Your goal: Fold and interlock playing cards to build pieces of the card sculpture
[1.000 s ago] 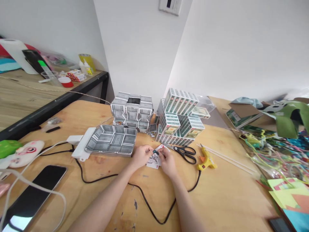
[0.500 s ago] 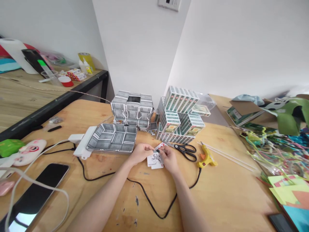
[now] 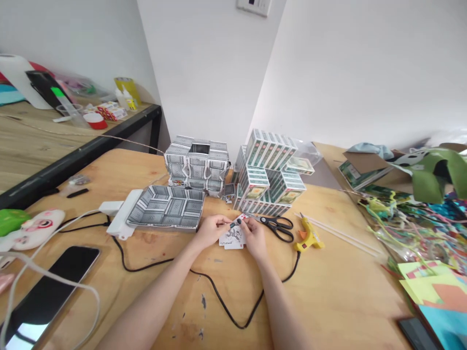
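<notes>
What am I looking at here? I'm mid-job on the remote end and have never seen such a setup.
There is no robot: these are a person's bare hands, seen from a camera worn on the head, looking forward and down. The left hand and right hand meet at some playing cards; exactly what the fingertips pinch is too small to tell. Beyond them on the wooden table stand a grey patterned tray, a matching box and stacked green-and-white packs. Scissors and a yellow glue gun lie to the right.
</notes>
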The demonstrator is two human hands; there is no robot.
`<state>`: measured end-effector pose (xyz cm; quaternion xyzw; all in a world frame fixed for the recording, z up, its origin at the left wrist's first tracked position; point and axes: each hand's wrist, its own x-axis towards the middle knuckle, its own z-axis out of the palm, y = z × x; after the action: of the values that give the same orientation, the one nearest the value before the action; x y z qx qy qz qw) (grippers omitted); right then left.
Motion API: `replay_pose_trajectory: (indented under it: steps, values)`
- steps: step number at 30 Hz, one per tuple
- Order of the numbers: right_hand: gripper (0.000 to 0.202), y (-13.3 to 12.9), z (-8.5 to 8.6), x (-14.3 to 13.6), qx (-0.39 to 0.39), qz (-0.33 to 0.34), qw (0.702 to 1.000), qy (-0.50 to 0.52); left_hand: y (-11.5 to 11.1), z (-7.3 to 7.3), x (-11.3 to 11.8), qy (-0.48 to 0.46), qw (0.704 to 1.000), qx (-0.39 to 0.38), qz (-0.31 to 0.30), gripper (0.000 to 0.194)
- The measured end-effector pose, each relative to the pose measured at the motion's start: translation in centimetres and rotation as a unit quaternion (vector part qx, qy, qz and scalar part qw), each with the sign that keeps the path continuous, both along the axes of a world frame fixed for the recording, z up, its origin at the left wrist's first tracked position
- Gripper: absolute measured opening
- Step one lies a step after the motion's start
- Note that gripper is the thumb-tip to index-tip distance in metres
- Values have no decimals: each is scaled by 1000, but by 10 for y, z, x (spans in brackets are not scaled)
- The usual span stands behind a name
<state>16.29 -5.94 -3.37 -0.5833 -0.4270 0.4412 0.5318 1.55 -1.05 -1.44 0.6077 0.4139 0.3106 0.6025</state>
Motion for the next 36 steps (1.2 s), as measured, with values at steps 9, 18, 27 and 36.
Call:
replay_pose_trajectory:
  steps: [9, 18, 27, 36]
  values:
    - [27, 2, 4, 5, -14, 41, 998, 38, 4, -8, 2, -53, 992, -48, 100, 18]
    - [30, 5, -3, 8, -9, -65, 996, 67, 5, -6, 1, -46, 995, -79, 34, 13]
    - [31, 3, 3, 11, -20, -31, 996, 80, 4, -1, -1, 3, 999, -53, 4, 18]
    - [31, 3, 4, 10, -19, -26, 997, 67, 5, -5, 1, 1, 1000, -11, -4, 23]
